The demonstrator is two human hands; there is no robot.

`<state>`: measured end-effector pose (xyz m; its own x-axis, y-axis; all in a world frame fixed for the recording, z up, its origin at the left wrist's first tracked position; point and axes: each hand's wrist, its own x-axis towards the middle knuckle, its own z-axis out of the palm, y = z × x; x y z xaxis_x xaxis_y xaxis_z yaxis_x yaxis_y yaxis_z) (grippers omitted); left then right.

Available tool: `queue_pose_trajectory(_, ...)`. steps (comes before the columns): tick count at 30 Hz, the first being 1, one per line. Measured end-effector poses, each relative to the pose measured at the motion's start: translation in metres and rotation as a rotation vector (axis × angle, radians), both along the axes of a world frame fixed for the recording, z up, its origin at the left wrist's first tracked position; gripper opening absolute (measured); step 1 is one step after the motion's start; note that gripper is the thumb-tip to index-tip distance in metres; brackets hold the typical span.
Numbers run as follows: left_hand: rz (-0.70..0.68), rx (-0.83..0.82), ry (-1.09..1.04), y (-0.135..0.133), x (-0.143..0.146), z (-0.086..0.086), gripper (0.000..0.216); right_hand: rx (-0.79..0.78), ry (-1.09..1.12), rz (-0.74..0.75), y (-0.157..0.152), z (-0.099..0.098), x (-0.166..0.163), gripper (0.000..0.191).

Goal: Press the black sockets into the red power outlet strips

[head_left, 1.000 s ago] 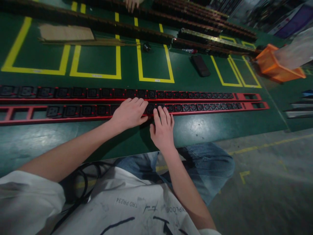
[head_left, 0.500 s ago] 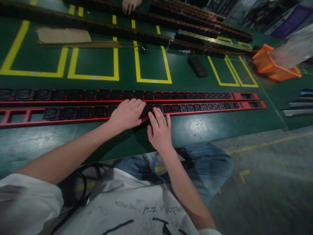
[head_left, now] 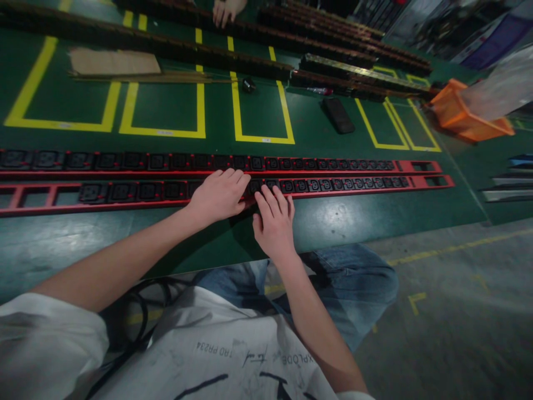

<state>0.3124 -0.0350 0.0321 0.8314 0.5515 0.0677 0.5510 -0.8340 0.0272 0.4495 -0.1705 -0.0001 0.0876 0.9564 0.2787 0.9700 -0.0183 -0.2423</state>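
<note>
Two long red power strips lie side by side on the green table, both lined with black sockets. On the near power strip (head_left: 353, 188), my left hand (head_left: 220, 195) is closed over the middle, its fingers curled across the top and its thumb at the near edge. Just right of it, my right hand (head_left: 275, 223) rests its fingertips on the sockets, fingers spread. Some sockets are hidden under both hands. Bare openings show at the near strip's left end. The far power strip (head_left: 175, 162) lies right behind, untouched.
Beyond the strips lie a cardboard piece (head_left: 114, 61), a small dark part (head_left: 249, 84) and a black phone-like object (head_left: 338, 115). Dark long rails (head_left: 179, 53) run along the back, where another person's hand (head_left: 227, 11) rests. An orange bin (head_left: 470, 114) stands at the right.
The view has shifted slightly. Both hands keep nearly the same place on the near power strip, and the other person's hand still rests at the back.
</note>
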Motion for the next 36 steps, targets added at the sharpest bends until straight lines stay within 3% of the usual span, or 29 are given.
queue_pose_trajectory(27, 0.002, 0.004, -0.019, -0.0004, -0.0007, 0.0002, 0.04, -0.021, 0.019, -0.008, 0.0007, -0.0003, 0.0008, 0.051)
queue_pose_trajectory(36, 0.001, 0.027, 0.001, 0.0, -0.0002, -0.0015, 0.042, 0.039, 0.034, 0.011, 0.0012, -0.002, 0.0015, 0.049)
